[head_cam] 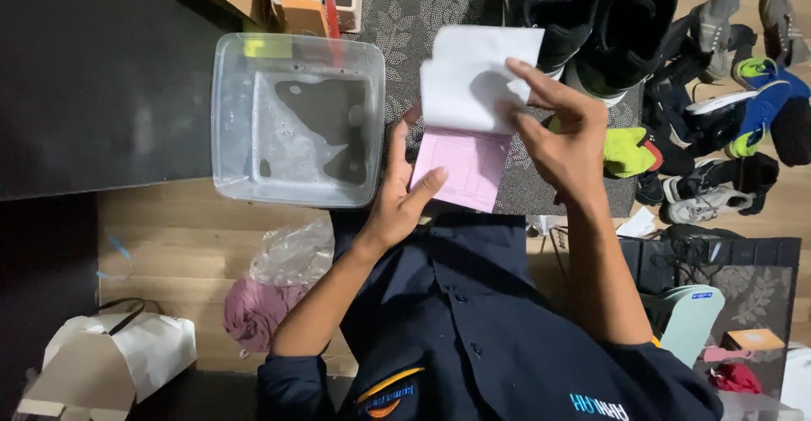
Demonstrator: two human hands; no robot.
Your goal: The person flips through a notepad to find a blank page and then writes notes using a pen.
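My left hand (401, 193) holds a small receipt pad (463, 166) by its lower left edge, thumb on the pink page. My right hand (562, 134) grips the white top sheets (473, 75), folding them up and back from the pink page underneath. The pad sits in front of my dark blue shirt (473, 328), above a patterned grey mat (405, 7).
A clear plastic tub (297, 117) with soapy water stands just left of the pad. Several shoes (735, 100) lie in a pile at the right. A brush (304, 7), a plastic bag (291, 252), pink cloth (253, 311) and a white paper bag (118, 353) lie around.
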